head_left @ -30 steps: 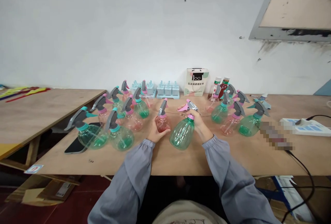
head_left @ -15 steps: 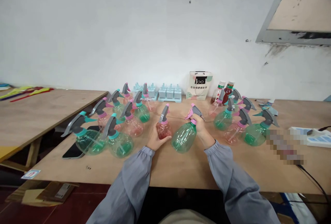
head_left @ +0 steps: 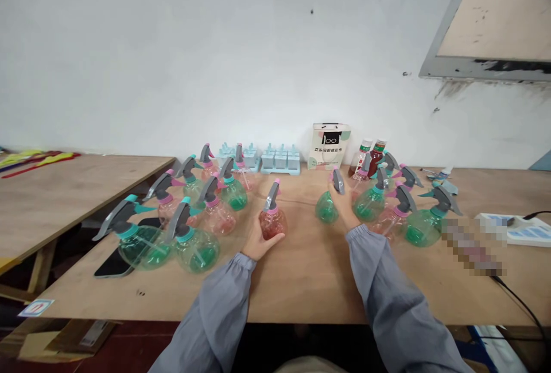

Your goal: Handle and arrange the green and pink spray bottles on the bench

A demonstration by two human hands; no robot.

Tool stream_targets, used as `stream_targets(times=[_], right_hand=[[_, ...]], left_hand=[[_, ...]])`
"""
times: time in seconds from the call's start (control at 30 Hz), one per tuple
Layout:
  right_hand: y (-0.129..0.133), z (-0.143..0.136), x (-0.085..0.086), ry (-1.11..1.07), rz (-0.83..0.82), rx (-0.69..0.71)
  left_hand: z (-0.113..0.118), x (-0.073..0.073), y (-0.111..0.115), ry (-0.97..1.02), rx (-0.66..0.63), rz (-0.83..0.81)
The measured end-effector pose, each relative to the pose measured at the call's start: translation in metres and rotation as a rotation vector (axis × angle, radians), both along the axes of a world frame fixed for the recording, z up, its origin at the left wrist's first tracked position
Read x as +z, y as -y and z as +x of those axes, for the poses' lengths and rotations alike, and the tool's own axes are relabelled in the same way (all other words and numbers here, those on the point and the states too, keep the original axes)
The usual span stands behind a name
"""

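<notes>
The left hand (head_left: pixel 258 242) is wrapped around a pink spray bottle (head_left: pixel 274 225) on the table (head_left: pixel 301 281), and the right hand (head_left: pixel 344 204) grips a green spray bottle (head_left: pixel 326 208) by its neck and grey head, beside the right cluster (head_left: pixel 371 205). Thin tubes run down inside several bottles of the left cluster (head_left: pixel 196 251); deeper green shows low in some, though I can't tell if it's liquid. Behind, dark red fills a white-capped bottle (head_left: pixel 376 159).
</notes>
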State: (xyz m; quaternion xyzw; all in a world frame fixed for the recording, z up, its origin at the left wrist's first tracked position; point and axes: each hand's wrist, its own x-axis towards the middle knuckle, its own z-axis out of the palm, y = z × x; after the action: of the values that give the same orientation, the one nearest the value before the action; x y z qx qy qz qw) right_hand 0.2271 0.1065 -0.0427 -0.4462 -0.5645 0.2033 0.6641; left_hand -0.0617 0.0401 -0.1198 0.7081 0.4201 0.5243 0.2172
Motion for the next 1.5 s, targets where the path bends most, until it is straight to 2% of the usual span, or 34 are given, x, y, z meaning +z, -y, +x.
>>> stream_targets(times=[0.17,0.27,0.33,0.5,0.73,0.9,1.1,1.23,1.33,1.4,1.5], right_hand=[[0.017,-0.004,-0.052,0.140,0.092,-0.283],[0.025,-0.002,-0.078,0.277,0.014,-0.341],[0.024,0.001,-0.085,0.314,-0.019,-0.356],[0.007,0.010,-0.082,0.283,-0.091,-0.481],[-0.032,0.022,-0.078,0.072,-0.055,-0.388],[-0.048,0.022,-0.077,0.045,-0.069,-0.424],[-0.057,0.020,-0.074,0.082,-0.051,-0.452],[-0.040,0.015,-0.072,0.096,0.031,-0.474],[-0.012,-0.001,-0.068,0.230,0.175,-0.356],[0.009,-0.021,-0.061,0.319,0.207,-0.153],[0.034,-0.064,-0.044,0.402,0.127,0.198]], left_hand=[[0.001,0.000,0.002,-0.009,0.007,-0.016],[0.002,0.002,0.003,-0.010,0.013,-0.049],[0.002,0.003,0.004,-0.014,0.008,-0.061],[0.002,0.006,0.005,-0.025,-0.001,-0.064],[0.002,0.002,0.002,0.005,-0.029,-0.060],[0.002,0.003,0.002,-0.009,-0.009,-0.041],[0.002,0.000,-0.001,0.038,-0.042,-0.067],[0.002,-0.011,-0.008,0.088,-0.091,-0.091],[0.003,-0.019,-0.011,0.099,-0.084,-0.098],[0.004,-0.021,-0.011,0.090,-0.059,-0.084],[0.008,-0.018,-0.009,0.066,-0.063,-0.053]])
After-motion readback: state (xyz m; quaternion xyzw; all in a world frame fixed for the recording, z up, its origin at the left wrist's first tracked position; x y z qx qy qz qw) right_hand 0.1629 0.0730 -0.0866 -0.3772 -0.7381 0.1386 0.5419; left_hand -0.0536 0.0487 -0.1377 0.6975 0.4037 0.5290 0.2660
